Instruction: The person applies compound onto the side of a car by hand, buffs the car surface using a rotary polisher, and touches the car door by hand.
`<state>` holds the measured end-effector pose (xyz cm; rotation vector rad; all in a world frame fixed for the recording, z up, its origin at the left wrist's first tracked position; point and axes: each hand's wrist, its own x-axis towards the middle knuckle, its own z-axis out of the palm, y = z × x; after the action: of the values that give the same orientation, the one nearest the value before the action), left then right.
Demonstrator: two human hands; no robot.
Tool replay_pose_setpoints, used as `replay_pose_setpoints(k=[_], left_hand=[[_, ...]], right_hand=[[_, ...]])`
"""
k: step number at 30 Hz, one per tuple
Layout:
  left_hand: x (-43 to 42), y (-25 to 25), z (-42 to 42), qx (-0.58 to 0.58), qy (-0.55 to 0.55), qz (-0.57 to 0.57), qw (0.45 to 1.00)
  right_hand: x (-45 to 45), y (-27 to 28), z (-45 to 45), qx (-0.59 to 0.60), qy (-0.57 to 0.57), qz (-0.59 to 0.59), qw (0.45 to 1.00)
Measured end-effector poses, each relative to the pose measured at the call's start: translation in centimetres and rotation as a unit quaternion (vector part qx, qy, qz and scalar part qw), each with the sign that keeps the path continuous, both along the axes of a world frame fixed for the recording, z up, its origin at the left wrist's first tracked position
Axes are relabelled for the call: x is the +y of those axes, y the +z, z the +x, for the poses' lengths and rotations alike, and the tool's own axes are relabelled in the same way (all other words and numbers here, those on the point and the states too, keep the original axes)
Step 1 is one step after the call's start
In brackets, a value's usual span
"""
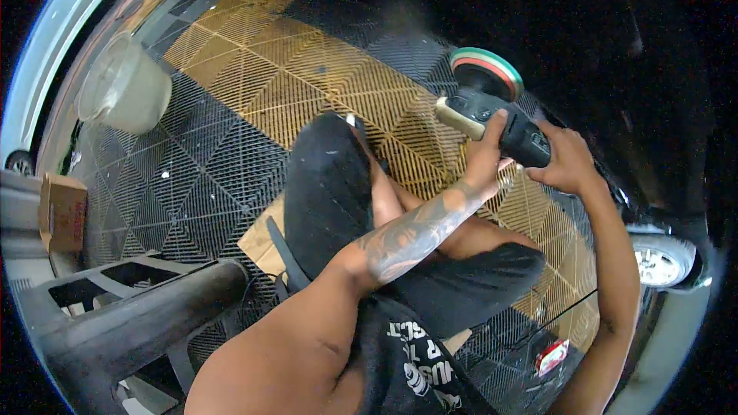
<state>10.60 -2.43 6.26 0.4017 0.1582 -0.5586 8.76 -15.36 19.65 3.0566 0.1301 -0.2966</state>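
A black power polisher [492, 117] is held between both my hands in front of the dark car panel [615, 77]. Its round pad [487, 69], layered in green, white and red, faces up and away towards the panel; whether they touch I cannot tell. My left hand [486, 152], on the tattooed arm, is closed around the underside of the tool's body, thumb along its side. Around the rear end of the body, my right hand [567, 155] is closed too. A pale strip [459, 118] runs along the tool's front left.
Black and yellow grid tiles [300, 84] cover the floor under my crossed legs. A whitish bucket [127, 84] stands at upper left, a cardboard box [63, 211] beyond a black frame [154, 315]. A cable [557, 315] and red packet [552, 357] lie at right, near a wheel [659, 261].
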Motion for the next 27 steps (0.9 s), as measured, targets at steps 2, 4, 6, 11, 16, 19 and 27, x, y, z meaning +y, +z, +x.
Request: replay_pose_setpoints(k=[2, 4, 6, 11, 16, 19, 27], left_hand=[[4.0, 1.2, 1.7, 0.024, 0.103, 0.06, 0.993], [7.3, 0.2, 4.3, -0.007, 0.168, 0.07, 0.983], [11.2, 0.3, 6.1, -0.075, 0.252, 0.147, 0.953], [19.4, 1.3, 10.0, -0.123, 0.307, 0.233, 0.915], [24.7, 2.7, 13.6, -0.132, 0.347, 0.278, 0.886], [27.0, 3.8, 14.7, -0.142, 0.341, 0.288, 0.884], [27.0, 1.9, 13.0, -0.194, 0.303, 0.325, 0.875]], right_hand=[[1.8, -2.0, 2.6, -0.074, 0.098, 0.038, 0.992], [6.7, -1.7, 5.0, -0.014, 0.023, 0.114, 0.993], [9.2, -3.2, 8.0, -0.02, 0.077, 0.152, 0.985], [16.6, -4.7, 13.2, -0.023, 0.118, 0.238, 0.964], [21.8, -4.5, 17.0, -0.04, 0.171, 0.34, 0.924], [23.9, -4.5, 18.3, 0.002, 0.152, 0.364, 0.919], [23.0, -6.2, 16.6, 0.031, 0.145, 0.452, 0.879]])
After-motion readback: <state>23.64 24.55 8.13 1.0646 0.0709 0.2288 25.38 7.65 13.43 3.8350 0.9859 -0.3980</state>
